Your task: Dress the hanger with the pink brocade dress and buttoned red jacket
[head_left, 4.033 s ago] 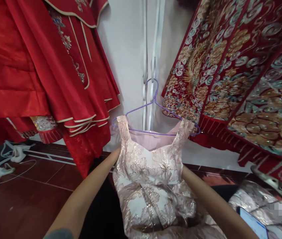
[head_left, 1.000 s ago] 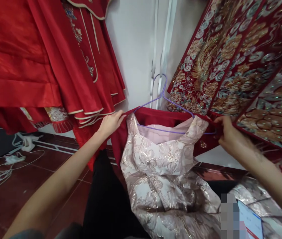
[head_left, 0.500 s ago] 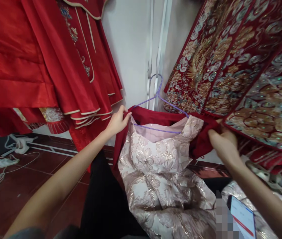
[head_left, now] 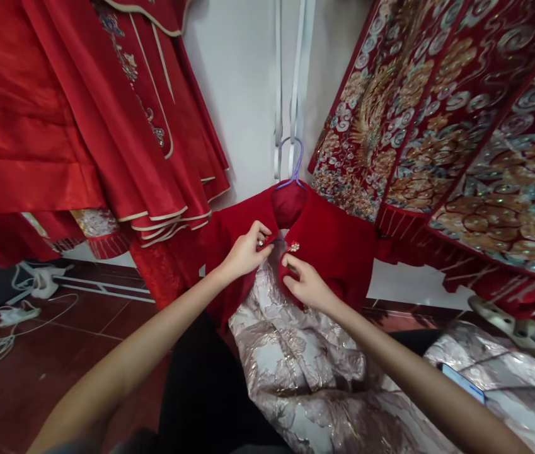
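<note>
At six o'clock, nearest the camera, the pink brocade dress (head_left: 305,372) is seen spilling downward, its skirt crumpled over a dark surface, with a phone (head_left: 463,383) lying on the fabric at about four o'clock. Just above it, near the centre, the left hand (head_left: 244,253) is closed in a pinch on the left front edge of the red jacket (head_left: 338,246), a small metal fastener seemingly caught between thumb and forefinger. The right hand (head_left: 305,284) is likewise pinched shut on the right front edge, just below the gold clasp (head_left: 294,247). The two edges are held nearly touching at the collar. The jacket is draped over the dress on the purple hanger (head_left: 294,165), whose hook is lodged at twelve o'clock on white straps (head_left: 290,75) against the wall. Red satin gowns (head_left: 73,120) hang at ten o'clock and an embroidered robe (head_left: 456,120) at two o'clock.

A slip is judged possible: were the edges tugged downward, the thin hook could be dragged off the straps, or the clasp could snag the brocade beneath.
</note>
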The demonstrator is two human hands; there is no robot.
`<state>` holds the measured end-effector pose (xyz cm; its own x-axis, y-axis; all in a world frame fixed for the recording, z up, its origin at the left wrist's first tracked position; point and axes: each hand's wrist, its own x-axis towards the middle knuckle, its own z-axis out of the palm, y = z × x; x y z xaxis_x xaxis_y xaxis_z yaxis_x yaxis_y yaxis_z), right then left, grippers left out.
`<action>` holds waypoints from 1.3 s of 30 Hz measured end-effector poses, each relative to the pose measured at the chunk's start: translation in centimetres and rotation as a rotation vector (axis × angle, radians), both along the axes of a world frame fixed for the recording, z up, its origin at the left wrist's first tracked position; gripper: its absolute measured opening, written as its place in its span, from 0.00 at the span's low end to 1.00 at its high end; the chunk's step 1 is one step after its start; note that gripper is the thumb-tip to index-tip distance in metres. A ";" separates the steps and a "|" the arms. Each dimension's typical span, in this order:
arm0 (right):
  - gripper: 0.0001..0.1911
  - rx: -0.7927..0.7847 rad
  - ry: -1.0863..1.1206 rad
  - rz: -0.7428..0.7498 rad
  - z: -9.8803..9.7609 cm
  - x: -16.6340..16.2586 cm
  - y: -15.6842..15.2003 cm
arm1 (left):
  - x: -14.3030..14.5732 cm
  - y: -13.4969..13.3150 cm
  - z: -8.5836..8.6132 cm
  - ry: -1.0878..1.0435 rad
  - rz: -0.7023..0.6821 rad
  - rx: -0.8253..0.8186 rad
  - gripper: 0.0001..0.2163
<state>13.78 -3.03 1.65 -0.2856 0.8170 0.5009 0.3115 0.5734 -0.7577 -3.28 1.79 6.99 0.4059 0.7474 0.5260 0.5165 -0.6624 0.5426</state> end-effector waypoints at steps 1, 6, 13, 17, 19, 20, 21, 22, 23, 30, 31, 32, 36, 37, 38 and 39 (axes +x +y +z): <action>0.05 0.049 -0.011 -0.074 0.3 0.4 -0.5 | -0.3 0.0 -0.4 -0.015 0.026 -0.004 0.11; 0.05 0.330 0.039 -0.355 1.4 3.0 -1.9 | -0.7 -0.3 -1.9 -0.127 0.103 -0.045 0.13; 0.07 0.123 0.131 -0.143 2.9 5.1 0.1 | 0.7 -1.4 -2.8 -0.333 0.190 -0.041 0.08; 0.07 0.178 0.140 -0.124 3.0 4.6 0.9 | 1.4 -1.5 -2.5 -0.345 0.185 -0.039 0.08; 0.07 0.172 0.151 -0.098 2.8 4.3 1.0 | 1.9 -1.3 -2.3 -0.370 0.199 -0.036 0.08; 0.07 0.162 0.157 -0.082 2.7 4.2 1.0 | 2.2 -1.2 -2.2 -0.380 0.210 -0.038 0.07; 0.07 0.152 0.160 -0.068 2.7 4.1 1.0 | 2.4 -1.0 -2.1 -0.384 0.221 -0.041 0.07; 0.07 0.143 0.162 -0.057 2.7 4.0 1.0 | 2.6 -0.9 -2.0 -0.383 0.227 -0.047 0.06; 0.07 0.137 0.162 -0.050 2.8 4.0 1.0 | 2.8 -0.8 -1.9 -0.372 0.228 -0.054 0.06; 0.08 0.170 0.151 -0.028 3.0 3.6 1.5 | 3.4 -0.9 -1.3 -0.292 0.224 -0.044 0.03; 0.08 0.175 0.145 -0.032 3.0 3.5 1.7 | 3.4 -0.9 -1.3 -0.287 0.222 -0.046 0.03; 0.08 0.179 0.136 -0.040 2.9 3.4 1.8 | 3.4 -0.9 -1.2 -0.281 0.221 -0.048 0.03; 0.05 0.185 0.122 -0.059 3.0 3.2 1.9 | 3.2 -0.7 -1.3 -0.256 0.217 -0.045 0.04; 0.04 0.162 0.148 -0.038 3.1 3.2 1.8 | 3.2 -0.7 -1.3 -0.253 0.216 -0.045 0.04; 0.04 0.126 0.189 -0.006 3.2 3.1 1.7 | 3.2 -0.6 -1.4 -0.253 0.213 -0.048 0.04; 0.04 0.083 0.239 0.024 3.3 3.1 1.6 | 3.2 -0.5 -1.5 -0.256 0.208 -0.051 0.04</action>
<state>16.86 -1.41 4.96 -0.1700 0.7644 0.6219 0.1150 0.6422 -0.7578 -0.09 1.25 5.54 0.1015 0.8285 0.5507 0.4799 -0.5257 0.7024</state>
